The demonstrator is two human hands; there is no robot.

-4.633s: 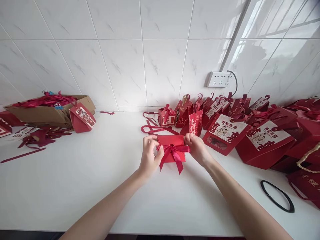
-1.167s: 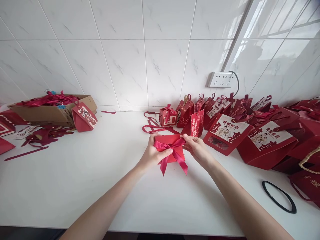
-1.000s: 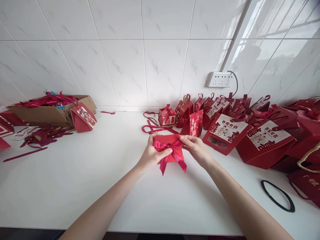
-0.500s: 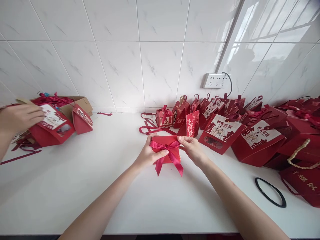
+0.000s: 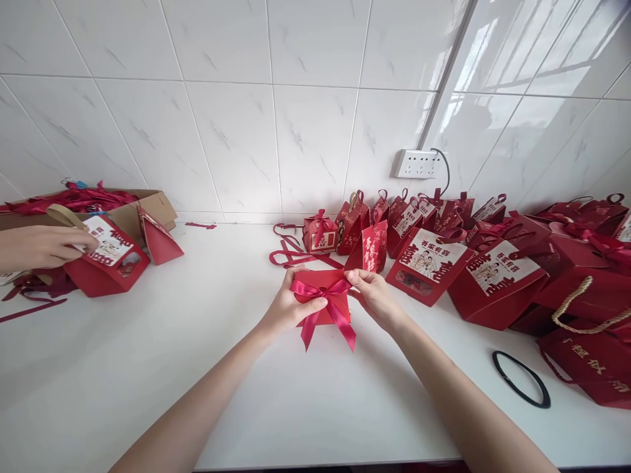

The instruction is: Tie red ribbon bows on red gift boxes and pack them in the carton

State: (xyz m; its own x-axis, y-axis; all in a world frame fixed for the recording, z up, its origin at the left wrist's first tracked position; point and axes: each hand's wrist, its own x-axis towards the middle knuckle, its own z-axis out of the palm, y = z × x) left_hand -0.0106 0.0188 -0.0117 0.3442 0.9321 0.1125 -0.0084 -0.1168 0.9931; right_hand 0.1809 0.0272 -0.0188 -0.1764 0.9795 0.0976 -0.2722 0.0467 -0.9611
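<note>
A small red gift box (image 5: 315,278) rests at the middle of the white table, with a shiny crimson ribbon bow (image 5: 326,293) tied on its top and two tails hanging toward me. My left hand (image 5: 294,305) grips the box from its left side, the thumb pressed on the bow near the knot. At the upper right corner, my right hand (image 5: 371,292) pinches the end of the bow's right loop between thumb and fingers. Behind the box lie loose red ribbon strips (image 5: 290,256) and a small bow-tied box (image 5: 319,233).
Several red gift boxes (image 5: 428,263) crowd the table's back right. A black ring-shaped band (image 5: 521,379) lies in front of them. At left, another person's hand (image 5: 46,248) is at a red box (image 5: 106,263) beside a cardboard carton (image 5: 156,203) of ribbons. A power strip (image 5: 419,164) is on the wall.
My hands keep nearly the same hold on the box and bow. The view has shifted slightly. At left, the other person's hand has changed position at the red box.
</note>
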